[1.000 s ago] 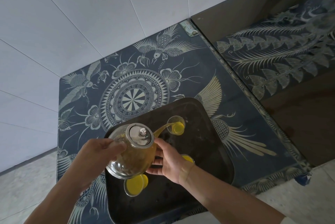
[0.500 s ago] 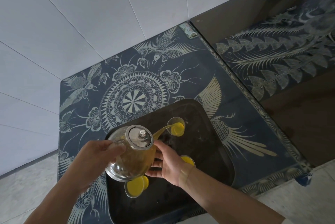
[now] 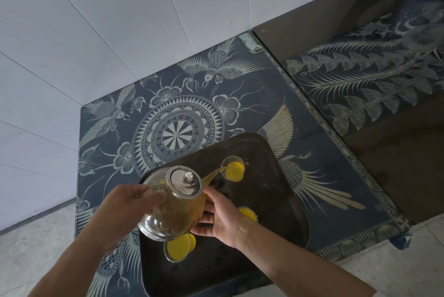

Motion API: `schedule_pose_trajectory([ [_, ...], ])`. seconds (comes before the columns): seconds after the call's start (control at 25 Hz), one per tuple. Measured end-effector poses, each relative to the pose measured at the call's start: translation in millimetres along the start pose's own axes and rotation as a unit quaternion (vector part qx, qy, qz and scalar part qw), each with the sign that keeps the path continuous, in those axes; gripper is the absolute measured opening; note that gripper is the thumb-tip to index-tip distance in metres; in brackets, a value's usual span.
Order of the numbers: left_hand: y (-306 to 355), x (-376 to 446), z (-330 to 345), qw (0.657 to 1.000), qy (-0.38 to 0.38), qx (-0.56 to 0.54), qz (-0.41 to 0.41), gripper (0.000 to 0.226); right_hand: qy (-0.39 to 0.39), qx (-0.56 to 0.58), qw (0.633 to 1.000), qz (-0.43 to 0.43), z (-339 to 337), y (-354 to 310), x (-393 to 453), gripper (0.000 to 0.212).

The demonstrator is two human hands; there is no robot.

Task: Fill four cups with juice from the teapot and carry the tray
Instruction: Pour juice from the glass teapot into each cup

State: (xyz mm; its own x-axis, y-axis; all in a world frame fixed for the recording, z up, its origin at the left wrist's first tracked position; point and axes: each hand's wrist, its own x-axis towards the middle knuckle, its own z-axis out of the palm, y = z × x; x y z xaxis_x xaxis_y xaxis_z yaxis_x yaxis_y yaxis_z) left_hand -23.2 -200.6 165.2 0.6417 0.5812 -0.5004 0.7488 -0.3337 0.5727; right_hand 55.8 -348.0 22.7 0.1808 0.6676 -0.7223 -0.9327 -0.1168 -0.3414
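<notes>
A glass teapot (image 3: 175, 210) with a metal lid is tilted over the black tray (image 3: 286, 210), and yellow juice streams from its spout into the far glass cup (image 3: 234, 169). My left hand (image 3: 129, 203) grips the pot's handle side. My right hand (image 3: 221, 215) lies with straight fingers against the pot's right wall. A cup of juice (image 3: 179, 246) stands under the pot at the tray's near side. Another filled cup (image 3: 248, 213) shows partly behind my right hand. Any further cup is hidden.
The tray rests on a dark blue table (image 3: 168, 109) painted with birds and a round medallion, set in a corner of white walls. A second patterned table (image 3: 374, 80) adjoins on the right. Pale floor tiles (image 3: 31, 248) lie at the lower left.
The juice level in the far cup has risen while the pot keeps pouring. Both hands hold the same places on the pot.
</notes>
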Motion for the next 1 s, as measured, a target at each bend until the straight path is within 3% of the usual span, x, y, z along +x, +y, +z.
schedule_pose_trajectory([
  [1.0,4.7,1.1,-0.7,1.0,0.005,0.003,0.002,0.022,-0.009,0.009,1.0,0.011,1.7,-3.1,-4.7,0.045],
])
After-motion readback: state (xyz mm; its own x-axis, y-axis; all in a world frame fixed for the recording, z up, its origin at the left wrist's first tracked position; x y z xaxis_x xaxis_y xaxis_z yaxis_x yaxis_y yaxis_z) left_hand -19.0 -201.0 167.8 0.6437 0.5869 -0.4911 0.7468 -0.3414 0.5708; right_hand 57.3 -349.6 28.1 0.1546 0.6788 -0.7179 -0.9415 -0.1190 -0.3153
